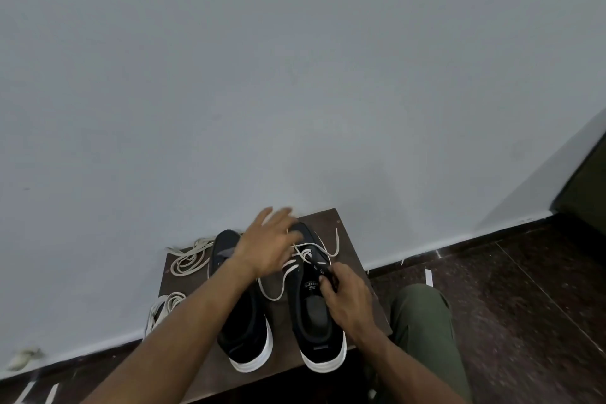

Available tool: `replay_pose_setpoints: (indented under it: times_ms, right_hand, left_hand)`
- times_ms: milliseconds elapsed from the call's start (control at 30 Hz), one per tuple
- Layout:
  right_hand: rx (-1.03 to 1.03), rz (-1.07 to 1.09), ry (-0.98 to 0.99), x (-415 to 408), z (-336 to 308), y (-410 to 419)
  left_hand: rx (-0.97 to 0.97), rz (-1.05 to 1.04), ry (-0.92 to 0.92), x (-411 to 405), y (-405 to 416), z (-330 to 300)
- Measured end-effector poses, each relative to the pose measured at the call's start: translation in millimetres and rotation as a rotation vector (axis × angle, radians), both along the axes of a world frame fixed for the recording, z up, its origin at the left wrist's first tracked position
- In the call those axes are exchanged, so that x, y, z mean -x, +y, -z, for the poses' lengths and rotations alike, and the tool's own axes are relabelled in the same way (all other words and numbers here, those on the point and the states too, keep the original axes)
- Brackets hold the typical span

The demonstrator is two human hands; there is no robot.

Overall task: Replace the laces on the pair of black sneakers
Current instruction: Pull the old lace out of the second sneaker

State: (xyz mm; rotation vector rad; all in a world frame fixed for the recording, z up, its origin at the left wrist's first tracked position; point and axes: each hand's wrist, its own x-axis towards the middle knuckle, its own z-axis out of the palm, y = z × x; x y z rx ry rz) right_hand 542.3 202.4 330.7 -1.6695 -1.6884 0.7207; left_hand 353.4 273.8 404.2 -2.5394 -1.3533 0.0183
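Two black sneakers with white soles stand side by side on a small brown table [347, 233], toes toward the wall. A white lace [278, 275] is partly threaded through the right sneaker [319, 331], and its loose ends trail over the table. My right hand [344, 295] pinches the right sneaker's eyelet edge near the tongue. My left hand [269, 243], blurred and with fingers spread, hovers over the toe area between the two shoes. The left sneaker [244, 334] is partly covered by my left forearm.
A loose pale lace [190, 259] lies coiled at the table's back left corner. Another pale lace [162, 308] hangs over the left edge. The table stands against a light wall [295, 75]. My knee in green trousers [423, 311] is to the right, over dark floor.
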Motion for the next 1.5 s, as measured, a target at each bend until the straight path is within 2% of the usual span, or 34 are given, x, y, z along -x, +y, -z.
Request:
replay_pose_setpoints:
  times_ms: [100, 167, 267, 367, 433, 500, 567, 633, 933, 1000, 1100, 1200, 1333, 1500]
  right_hand:
    - [0.003, -0.005, 0.003, -0.6, -0.2, -0.1]
    - [0.005, -0.005, 0.003, -0.2, 0.4, 0.1]
    - [0.012, 0.004, 0.0, -0.2, 1.6, 1.5]
    - [0.011, 0.009, 0.006, -0.4, 2.9, 1.7]
    - [0.01, 0.012, 0.0, -0.4, 2.3, 1.1]
    - [0.013, 0.018, 0.0, -0.5, 2.9, 1.3]
    - [0.012, 0.012, 0.002, -0.6, 3.5, 2.0]
    - [0.01, -0.014, 0.005, -1.2, 3.9, 3.4]
    - [0.047, -0.107, 0.009, -8.8, 1.4, 8.5]
    - [0.042, -0.136, -0.013, -10.6, 0.7, 11.3]
    - [-0.002, -0.259, -0.105, -15.6, -5.8, 21.1]
    - [-0.036, -0.403, -0.319, -11.6, -17.2, 33.8]
    - [-0.076, -0.536, -0.62, 9.5, -27.2, 47.6]
    - [-0.121, -0.544, -0.715, 25.1, -32.7, 56.2]
  left_hand:
    - [0.085, -0.008, 0.107, -11.9, -7.3, 20.2]
    - [0.039, -0.035, 0.11, -12.1, -8.5, 24.6]
    - [-0.116, -0.13, 0.032, -3.1, -2.2, 15.2]
    - [-0.141, -0.313, -0.13, 9.4, 7.2, -5.5]
    - [-0.09, -0.372, -0.228, 8.7, 3.9, -15.7]
    - [0.05, -0.428, -0.307, -3.4, -11.1, -19.7]
    - [0.247, -0.538, -0.297, -24.0, -31.0, -13.8]
    - [0.357, -0.621, -0.241, -43.1, -48.3, -1.3]
    - [0.39, -0.77, -0.252, -67.1, -67.0, 2.0]
    - [0.428, -0.833, -0.302, -62.3, -65.7, 2.5]
    - [0.46, -0.921, -0.433, -57.7, -66.8, 4.0]
    - [0.475, -0.97, -0.522, -55.4, -70.6, 2.8]
    - [0.475, -0.967, -0.505, -57.0, -73.6, 3.6]
    - [0.477, -0.943, -0.504, -57.6, -73.4, 4.0]
